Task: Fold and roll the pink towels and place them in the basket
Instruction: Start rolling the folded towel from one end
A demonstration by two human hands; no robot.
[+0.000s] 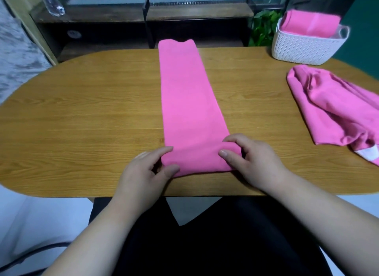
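A pink towel (187,99) lies folded into a long narrow strip down the middle of the wooden table (82,115), its far end hanging over the back edge. Its near end is turned up into a small roll. My left hand (147,171) pinches the roll's left end between thumb and fingers. My right hand (252,160) grips the right end, thumb on top. A second pink towel (336,109) lies crumpled at the right. The white woven basket (305,47) stands at the back right and holds pink towels (311,23).
A green leafy plant (263,27) stands behind the table beside the basket. Glass tanks on a dark shelf (147,15) run along the back. A curtain (18,56) hangs at the left. My lap is under the near table edge.
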